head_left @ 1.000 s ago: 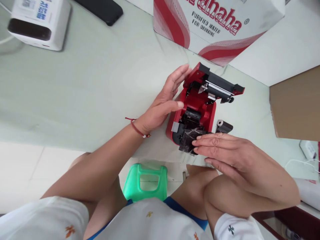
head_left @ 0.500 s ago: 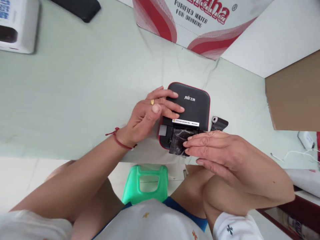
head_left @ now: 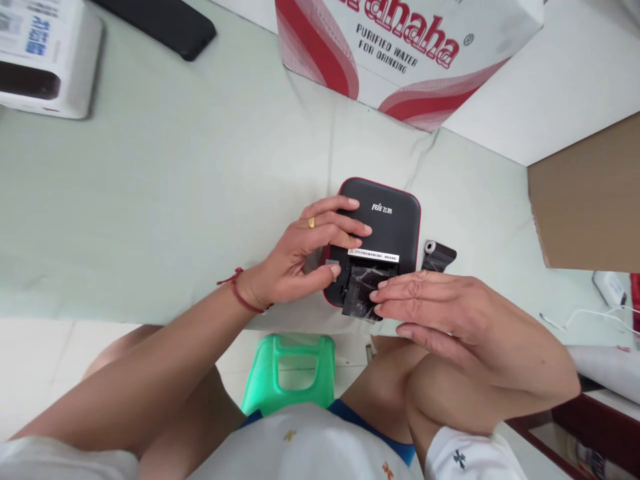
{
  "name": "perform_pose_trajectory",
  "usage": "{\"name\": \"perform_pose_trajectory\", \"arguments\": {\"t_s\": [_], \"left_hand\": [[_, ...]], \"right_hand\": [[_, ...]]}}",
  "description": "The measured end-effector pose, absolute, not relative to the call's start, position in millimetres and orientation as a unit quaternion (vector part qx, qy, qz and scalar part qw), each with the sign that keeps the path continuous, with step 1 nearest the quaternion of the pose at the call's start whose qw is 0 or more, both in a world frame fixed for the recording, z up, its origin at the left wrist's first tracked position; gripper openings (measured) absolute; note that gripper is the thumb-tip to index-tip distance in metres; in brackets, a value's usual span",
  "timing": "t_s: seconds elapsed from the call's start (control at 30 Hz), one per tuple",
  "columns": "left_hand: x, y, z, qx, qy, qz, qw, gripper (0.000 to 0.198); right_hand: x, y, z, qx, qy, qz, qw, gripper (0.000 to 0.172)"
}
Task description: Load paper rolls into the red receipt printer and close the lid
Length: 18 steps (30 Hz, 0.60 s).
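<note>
The left hand (head_left: 295, 260) was laid with loosely spread fingers over a black-topped printer (head_left: 400, 227) with a red rim, and nothing was gripped by it. The lowered lid was touched by its fingertips, while its thumb tip was placed at a grey key (head_left: 332, 264) on the corner nearest that hand; whether the key was pressed could not be told. Just left of the right hand's (head_left: 450, 307) fingertips, a creased dark strip (head_left: 361, 297) was seen at the printer's slot. The right hand was stretched nearly flat, fingers together and thumb parted; the strip was touched by its fingertips, but whether it was pinched could not be told. Just beyond the right hand's fingers, a small dark roll (head_left: 439, 256) was seen on the table (head_left: 200, 167), near the printer.
</note>
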<state>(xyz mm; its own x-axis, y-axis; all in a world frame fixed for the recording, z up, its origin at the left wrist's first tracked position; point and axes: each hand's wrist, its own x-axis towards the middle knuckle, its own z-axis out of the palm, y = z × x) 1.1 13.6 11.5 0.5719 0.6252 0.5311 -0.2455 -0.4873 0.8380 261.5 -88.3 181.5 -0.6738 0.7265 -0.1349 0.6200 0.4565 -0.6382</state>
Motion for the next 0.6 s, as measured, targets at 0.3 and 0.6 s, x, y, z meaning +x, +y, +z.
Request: {"name": "perform_pose_trajectory", "arguments": {"t_s": [0.3,0.6], "left_hand": [[-7.0,9.2,-2.0,0.666,0.143,0.384,0.623,0.114],[-0.4,-3.5,-7.4,0.559,0.141,0.386,0.72,0.108]], "right_hand": [[263.8,-87.3,182.2,-0.395,-0.852,0.335,0.079,0.029],[257.2,-82.5,180.0,-0.389,-0.857,0.33,0.076,0.029]]}}
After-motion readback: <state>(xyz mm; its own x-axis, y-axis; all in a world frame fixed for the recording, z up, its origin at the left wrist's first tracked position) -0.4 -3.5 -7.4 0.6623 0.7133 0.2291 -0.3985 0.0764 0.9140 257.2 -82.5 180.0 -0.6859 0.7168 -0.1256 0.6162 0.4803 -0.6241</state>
